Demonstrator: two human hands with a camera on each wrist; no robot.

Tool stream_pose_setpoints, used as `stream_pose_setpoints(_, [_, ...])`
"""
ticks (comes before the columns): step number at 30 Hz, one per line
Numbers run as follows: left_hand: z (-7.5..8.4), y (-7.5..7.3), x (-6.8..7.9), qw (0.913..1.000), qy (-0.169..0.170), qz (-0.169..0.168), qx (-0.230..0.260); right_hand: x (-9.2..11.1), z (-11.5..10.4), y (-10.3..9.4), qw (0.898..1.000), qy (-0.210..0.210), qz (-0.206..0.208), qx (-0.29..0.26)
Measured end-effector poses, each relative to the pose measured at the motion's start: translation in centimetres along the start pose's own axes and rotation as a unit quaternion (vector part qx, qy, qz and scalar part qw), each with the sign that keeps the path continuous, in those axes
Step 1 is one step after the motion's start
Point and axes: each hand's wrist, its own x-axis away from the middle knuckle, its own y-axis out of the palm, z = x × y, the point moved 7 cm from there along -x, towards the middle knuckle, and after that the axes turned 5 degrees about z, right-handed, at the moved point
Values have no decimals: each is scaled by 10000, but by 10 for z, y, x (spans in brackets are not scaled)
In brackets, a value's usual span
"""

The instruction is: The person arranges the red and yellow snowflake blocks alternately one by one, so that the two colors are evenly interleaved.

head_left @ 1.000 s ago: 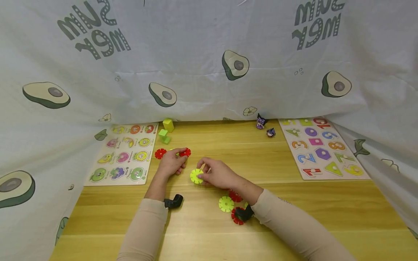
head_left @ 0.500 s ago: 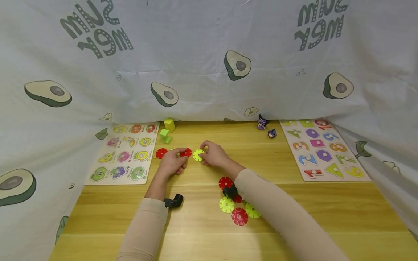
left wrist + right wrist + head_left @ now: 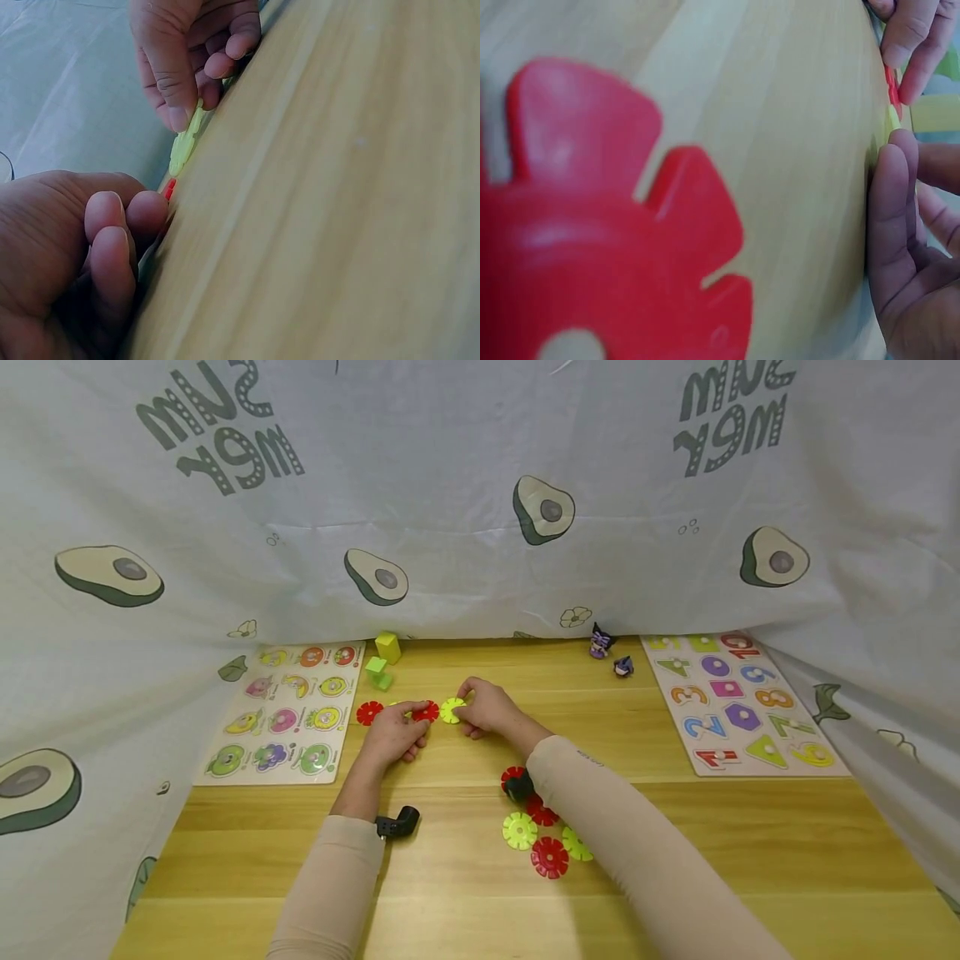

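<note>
In the head view my right hand (image 3: 487, 708) pinches a yellow notched disc (image 3: 451, 710) between thumb and fingers. The left wrist view has this yellow disc (image 3: 185, 142) tilted, its lower edge close to a red disc (image 3: 170, 188). My left hand (image 3: 392, 732) grips that red notched disc (image 3: 428, 712) by its edge at the tabletop. Another red disc (image 3: 369, 713) lies left of the left hand. A bit of yellow shows behind the left fingers, mostly hidden. Whether the two held discs touch, I cannot tell.
Loose red and yellow discs (image 3: 550, 857) lie under the right forearm. A fruit puzzle board (image 3: 281, 714) is at left, a number board (image 3: 738, 706) at right. Green and yellow blocks (image 3: 387, 647) and small purple figurines (image 3: 600, 642) stand near the curtain (image 3: 465, 577).
My right hand has carried the yellow disc away from me, then slightly left, beside the red disc. The left hand has stayed in place.
</note>
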Motion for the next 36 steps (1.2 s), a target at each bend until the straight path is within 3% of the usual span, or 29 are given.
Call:
stream_pose_setpoints(9, [1, 0, -1, 10000, -8, 1, -54, -1, -1, 1, 9987, -148, 143, 476])
stream_pose_setpoints(13, [0, 0, -1, 10000, -34, -3, -49, -1, 2, 1, 9996, -200, 36, 175])
stream_pose_setpoints(17, [1, 0, 0, 10000, 4, 11, -58, 2, 9, -1, 9984, -250, -139, -484])
stream_pose_setpoints(23, [6, 5, 0, 9999, 148, 2, -46, 23, 22, -14, 9946, -399, -238, -931])
stream_pose_setpoints(32, [24, 35, 3, 9914, 1015, -357, 741, 69, 51, -43, 9969, -646, -371, -244])
stream_pose_setpoints(36, [26, 40, 1, 9921, 1217, -71, 308, 87, 60, -47, 9945, -943, -409, 222])
